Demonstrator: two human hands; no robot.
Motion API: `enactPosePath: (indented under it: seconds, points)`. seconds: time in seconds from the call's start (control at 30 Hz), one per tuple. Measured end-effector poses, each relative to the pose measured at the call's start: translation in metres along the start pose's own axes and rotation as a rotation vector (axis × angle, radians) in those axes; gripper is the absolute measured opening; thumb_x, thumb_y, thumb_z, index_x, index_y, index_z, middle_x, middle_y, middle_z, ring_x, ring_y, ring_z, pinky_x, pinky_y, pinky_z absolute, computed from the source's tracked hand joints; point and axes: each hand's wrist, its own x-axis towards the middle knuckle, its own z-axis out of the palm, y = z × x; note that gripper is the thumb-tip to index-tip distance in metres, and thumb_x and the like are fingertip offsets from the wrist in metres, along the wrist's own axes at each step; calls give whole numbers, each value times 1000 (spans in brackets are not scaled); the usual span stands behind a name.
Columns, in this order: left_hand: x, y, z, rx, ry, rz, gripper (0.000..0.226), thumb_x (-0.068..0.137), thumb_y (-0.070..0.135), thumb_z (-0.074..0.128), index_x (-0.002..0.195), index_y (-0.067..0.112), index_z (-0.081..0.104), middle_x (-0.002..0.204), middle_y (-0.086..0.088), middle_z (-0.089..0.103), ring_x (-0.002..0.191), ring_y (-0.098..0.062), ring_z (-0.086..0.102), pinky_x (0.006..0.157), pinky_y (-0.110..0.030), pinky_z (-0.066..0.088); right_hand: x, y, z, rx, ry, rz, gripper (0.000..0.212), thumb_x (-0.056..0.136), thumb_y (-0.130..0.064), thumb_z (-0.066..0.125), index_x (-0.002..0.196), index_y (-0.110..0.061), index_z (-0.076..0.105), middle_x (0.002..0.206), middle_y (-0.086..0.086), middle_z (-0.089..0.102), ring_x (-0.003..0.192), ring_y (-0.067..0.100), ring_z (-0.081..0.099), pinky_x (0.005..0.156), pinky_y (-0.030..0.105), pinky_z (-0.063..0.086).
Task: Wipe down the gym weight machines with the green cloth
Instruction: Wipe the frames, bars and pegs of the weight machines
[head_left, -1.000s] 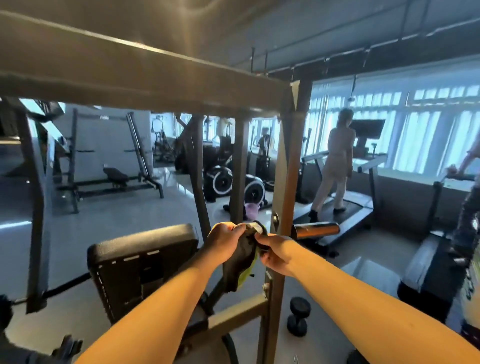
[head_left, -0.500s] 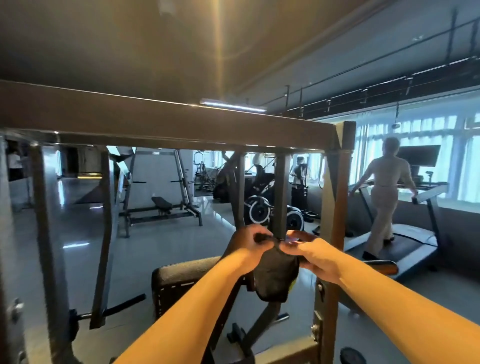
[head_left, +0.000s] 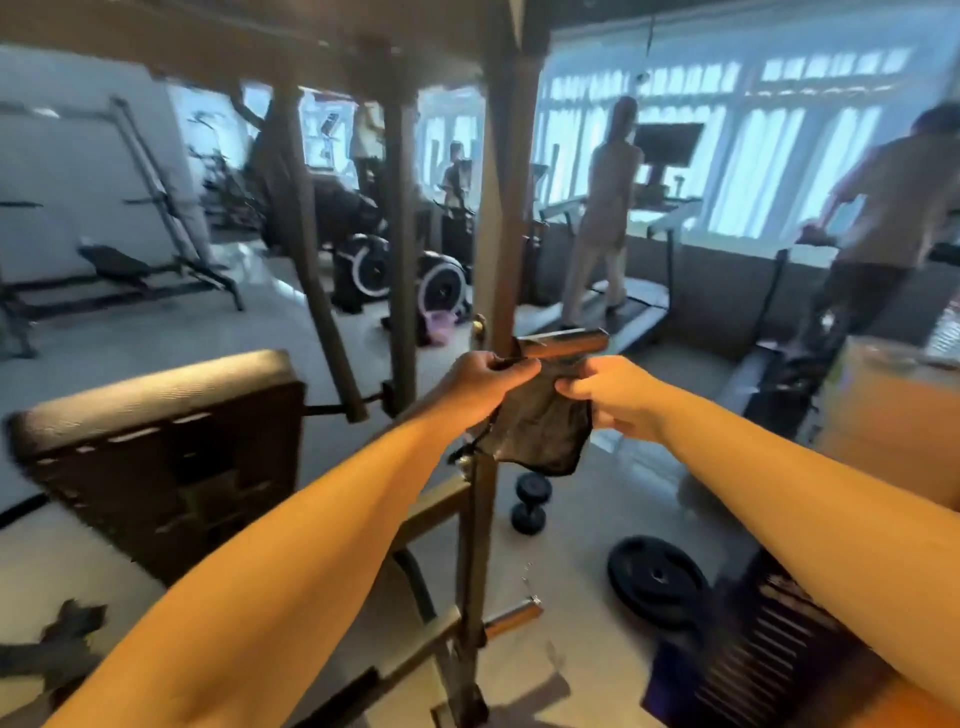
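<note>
Weight machine frame (head_left: 500, 208) fills the near view. Its top beam is cut off by the upper edge, its dark upright post runs down the middle, and its foot is lost between the forearms. The whole picture is smeared by motion, so fine detail on the steel cannot be made out.

Left of the post stands the machine's black padded backrest (head_left: 156, 415), with its lower part hidden behind the left forearm. Beyond the post, by the bright windows, one person (head_left: 602, 208) stands on a treadmill (head_left: 631, 306) and a second person (head_left: 883, 208) is cut by the right edge. A black weight plate (head_left: 657, 579) lies flat on the pale floor to the right of the post, which has open floor around it there.

The cloth (head_left: 540, 431) hangs in front of the post, just under a short horizontal peg (head_left: 563, 343). It looks dark grey in this light, and its green does not show. The left hand (head_left: 478, 384) pinches its upper left corner and the right hand (head_left: 618, 395) pinches its upper right edge. The hands are slightly apart and the fabric is slack between them, its bottom hem free. A small dumbbell (head_left: 530, 501) stands on the floor just below that hem, near the post.
</note>
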Motion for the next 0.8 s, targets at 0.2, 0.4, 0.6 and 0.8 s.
enactPosePath:
  seconds: [0.2,0.4,0.6,0.8]
  points:
    - [74,-53,149,58,-370,-41,72,72,29,91,134,16,55,121,-4,69,107,-16,67,93,-34,56,52,129,-86,82,375,238,5,93,2,67,92,-3,66,91,19,70,81,29,66,69,34,57]
    - [154,-91,279,123,-491,3,94,72,0,85,151,18,37,125,-5,57,108,-17,58,69,-4,47,131,233,-171,174,532,374,27,88,-7,75,68,-16,59,83,12,62,83,24,62,76,39,54]
    - [263,-92,385,237,-495,12,50,74,5,84,121,12,68,105,-1,69,100,-20,66,82,-27,50,208,285,-266,466,507,522,10,93,-9,70,98,0,72,103,23,73,99,37,70,95,55,56]
    - [361,-111,448,356,-619,-134,22,78,19,80,99,19,74,91,-1,75,91,-19,72,87,-38,60,265,316,-323,329,475,545,41,78,19,67,102,-16,69,116,17,67,111,34,64,99,46,56]
